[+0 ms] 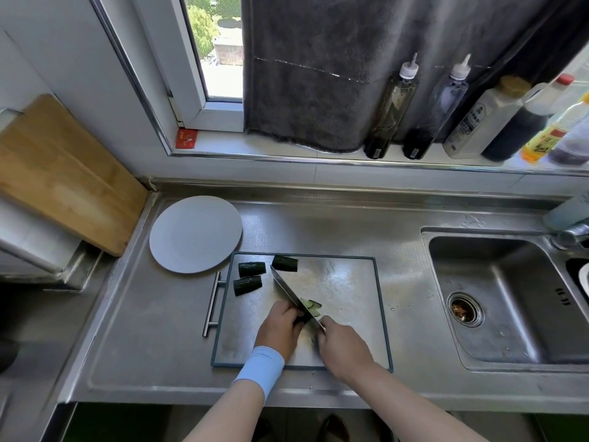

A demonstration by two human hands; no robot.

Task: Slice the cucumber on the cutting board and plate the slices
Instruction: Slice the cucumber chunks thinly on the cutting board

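Now our right hand (342, 347) grips the knife (287, 291), blade down on the cucumber (302, 318) that our left hand (280, 327) clamps against the board (350, 298); slices (311, 305) lie just right of the blade.

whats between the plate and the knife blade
Two cucumber chunks lie there on the board, right of the plate and left of the knife, in the head view.
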